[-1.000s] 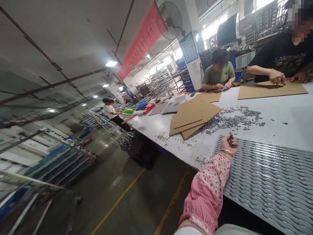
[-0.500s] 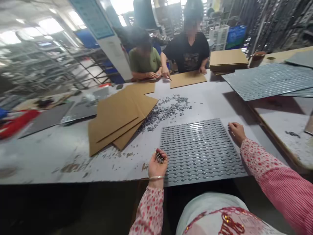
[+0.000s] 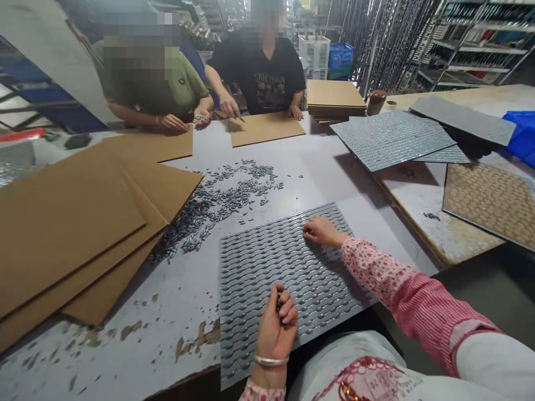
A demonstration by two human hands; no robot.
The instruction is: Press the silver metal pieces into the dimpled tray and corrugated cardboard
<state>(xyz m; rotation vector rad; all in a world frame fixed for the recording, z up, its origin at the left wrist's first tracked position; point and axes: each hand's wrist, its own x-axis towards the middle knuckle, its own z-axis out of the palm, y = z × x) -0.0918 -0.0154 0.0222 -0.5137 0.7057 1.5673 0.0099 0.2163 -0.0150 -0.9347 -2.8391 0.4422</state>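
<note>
A grey sheet (image 3: 251,278) with rows of wavy raised ridges lies at the near edge of the worktable (image 3: 317,153). Over its lower part is my left hand (image 3: 278,320), palm up, its fingers curled round small dark pieces that show only in part. My right hand (image 3: 324,231) is on the sheet's upper right area, fingertips pressed together and pointing down at the ridges. Anything between those fingertips is hidden. Beyond the sheet, to the left, spreads a pile of small, elongated grey pieces (image 3: 234,192).
Brown boards (image 3: 75,217) overlap at the left, partly beside the pile. Across the table, two people work at a brown board (image 3: 267,129). Stacked boards (image 3: 334,93) stand at the back, ridged grey sheets (image 3: 393,136) at the right, and a patterned panel (image 3: 489,197) nearer.
My right hand has moved from beside the sheet's right edge onto its ridges. My left hand has come over the sheet, and its fingers have curled further round the pieces. The view has swung right.
</note>
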